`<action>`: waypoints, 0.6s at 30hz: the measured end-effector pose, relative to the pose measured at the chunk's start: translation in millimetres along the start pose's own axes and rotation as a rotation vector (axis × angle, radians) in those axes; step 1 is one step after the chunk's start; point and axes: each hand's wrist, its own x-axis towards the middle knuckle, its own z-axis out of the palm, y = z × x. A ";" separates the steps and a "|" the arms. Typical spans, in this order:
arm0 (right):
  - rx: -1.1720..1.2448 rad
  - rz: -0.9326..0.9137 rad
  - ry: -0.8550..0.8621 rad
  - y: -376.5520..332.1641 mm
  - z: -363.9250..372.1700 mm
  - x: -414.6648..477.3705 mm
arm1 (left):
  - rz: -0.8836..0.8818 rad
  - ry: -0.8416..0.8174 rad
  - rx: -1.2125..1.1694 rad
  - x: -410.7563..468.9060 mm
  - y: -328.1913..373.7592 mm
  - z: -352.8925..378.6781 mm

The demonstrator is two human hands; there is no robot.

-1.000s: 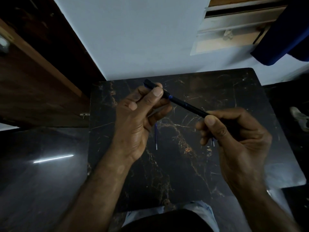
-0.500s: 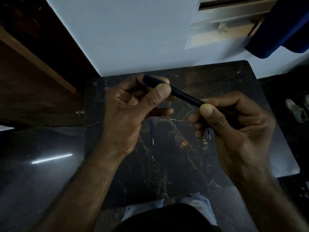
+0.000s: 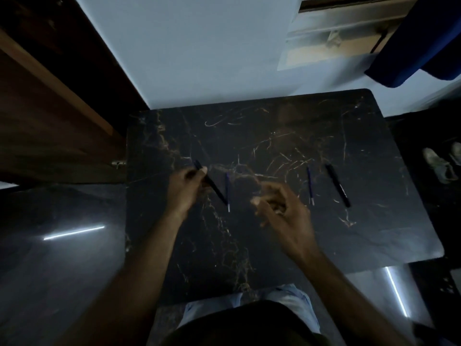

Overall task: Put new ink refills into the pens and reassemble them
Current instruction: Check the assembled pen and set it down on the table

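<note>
My left hand [image 3: 185,191] is closed around a dark pen [image 3: 212,184], low over the left middle of the black marble table [image 3: 274,136]; the pen's tip points down-right. A thin blue refill [image 3: 227,192] lies just right of that tip. My right hand [image 3: 279,208] hovers blurred over the middle of the table with fingers curled and nothing seen in it. Further right lie a second blue refill [image 3: 310,186] and a second dark pen [image 3: 338,185], side by side on the marble.
A wooden door [image 3: 50,116] stands at the left and a pale wall [image 3: 199,46] behind the table. Blue cloth [image 3: 419,46] hangs at the top right. Shoes [image 3: 441,163] lie on the dark floor to the right. My knees sit below the table's near edge.
My right hand has let go of the pen and pulled back. My left hand has carried the pen down toward the table's left side. The view has widened, showing the second pen and refill.
</note>
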 end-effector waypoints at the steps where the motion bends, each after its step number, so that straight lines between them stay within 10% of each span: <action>1: -0.001 0.028 -0.025 12.1 -4.3 -3.1 | -0.007 -0.018 0.110 9.4 -15.2 3.3; 18: 0.022 0.135 -0.059 58.9 -22.1 -38.5 | 0.088 0.075 0.514 36.4 -62.5 25.8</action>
